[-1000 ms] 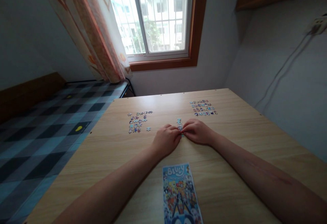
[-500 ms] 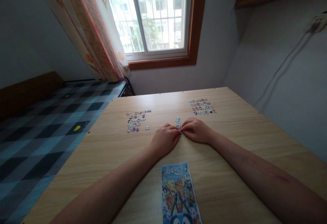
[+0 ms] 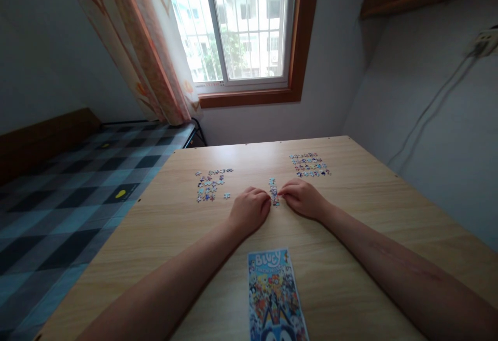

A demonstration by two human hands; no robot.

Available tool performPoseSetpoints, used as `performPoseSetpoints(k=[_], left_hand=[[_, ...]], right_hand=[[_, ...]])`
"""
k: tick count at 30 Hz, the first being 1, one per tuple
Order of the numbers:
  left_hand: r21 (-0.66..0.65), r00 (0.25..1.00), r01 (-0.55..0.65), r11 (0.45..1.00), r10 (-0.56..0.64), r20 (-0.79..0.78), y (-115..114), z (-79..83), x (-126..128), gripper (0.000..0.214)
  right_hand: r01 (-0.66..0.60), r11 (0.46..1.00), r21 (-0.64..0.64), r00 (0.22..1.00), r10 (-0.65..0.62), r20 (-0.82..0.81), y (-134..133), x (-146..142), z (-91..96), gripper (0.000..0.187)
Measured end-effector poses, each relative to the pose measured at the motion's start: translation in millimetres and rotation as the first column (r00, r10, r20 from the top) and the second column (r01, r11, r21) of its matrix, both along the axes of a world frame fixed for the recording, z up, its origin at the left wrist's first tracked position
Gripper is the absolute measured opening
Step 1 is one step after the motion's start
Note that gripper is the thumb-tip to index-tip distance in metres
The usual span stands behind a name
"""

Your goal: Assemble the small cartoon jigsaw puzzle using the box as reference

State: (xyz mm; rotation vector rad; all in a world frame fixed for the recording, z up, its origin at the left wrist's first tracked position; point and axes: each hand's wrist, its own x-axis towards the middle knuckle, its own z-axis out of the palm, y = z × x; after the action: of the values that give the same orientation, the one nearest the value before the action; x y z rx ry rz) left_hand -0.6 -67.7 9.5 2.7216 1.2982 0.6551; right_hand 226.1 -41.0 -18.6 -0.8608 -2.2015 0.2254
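Observation:
A narrow upright strip of joined jigsaw pieces (image 3: 274, 191) lies on the wooden table between my hands. Just left of its lower half rests my left hand (image 3: 250, 210), its fingers curled in and nothing visible in them. On the other side, my right hand (image 3: 304, 199) lies with its index finger stretched out, the tip at or very near the strip's right edge. Its other fingers are loosely bent, holding no piece that I can see. Nearer to me is a printed picture sheet (image 3: 275, 294) headed "Bluey", full of small cartoon figures.
Loose jigsaw pieces (image 3: 210, 188) lie in rough rows on the left, with one light blue piece (image 3: 226, 195) apart. More pieces (image 3: 310, 165) form neat rows at the back right. Beyond the table's left edge is a bed with a checked cover (image 3: 128, 175).
Both hands were together at the strip's lower end, fingertips meeting there. They have since drawn slightly apart, uncovering the strip's lower part. The view has shifted a little.

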Motion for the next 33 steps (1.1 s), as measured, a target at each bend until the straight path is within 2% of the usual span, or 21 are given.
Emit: performPoseSetpoints(k=[7, 11, 15, 20, 23, 33], left_hand=[[0.030, 0.999, 0.002, 1.000, 0.000, -0.044, 4.6, -7.4, 0.2, 0.027], [0.020, 0.991, -0.048, 0.999, 0.050, -0.121, 9.2, -14.7, 0.7, 0.037], [-0.009, 0.983, -0.068, 0.998, 0.066, -0.170, 8.8, -14.2, 0.2, 0.042], [0.007, 0.997, 0.009, 1.000, -0.009, -0.071, 8.7, -11.1, 0.6, 0.034], [0.008, 1.000, 0.017, 1.000, -0.017, -0.010, 11.4, -13.7, 1.3, 0.031], [-0.007, 0.999, 0.047, 0.999, -0.047, 0.001, 13.9, -17.7, 3.0, 0.030]], right_hand=[[-0.107, 0.994, 0.025, 0.994, 0.107, -0.013, -0.2, -1.0, 3.1, 0.027], [-0.110, 0.992, 0.058, 0.994, 0.109, 0.021, 0.8, 0.0, 3.2, 0.025], [-0.098, 0.993, 0.062, 0.995, 0.097, 0.025, 1.5, 1.1, 1.7, 0.026], [-0.086, 0.995, 0.060, 0.996, 0.084, 0.029, 2.2, 3.8, 1.6, 0.029], [-0.033, 0.998, 0.059, 0.999, 0.032, 0.032, 4.5, 6.8, 0.1, 0.025], [-0.012, 1.000, 0.013, 1.000, 0.012, -0.006, 8.4, 11.6, -3.7, 0.028]])
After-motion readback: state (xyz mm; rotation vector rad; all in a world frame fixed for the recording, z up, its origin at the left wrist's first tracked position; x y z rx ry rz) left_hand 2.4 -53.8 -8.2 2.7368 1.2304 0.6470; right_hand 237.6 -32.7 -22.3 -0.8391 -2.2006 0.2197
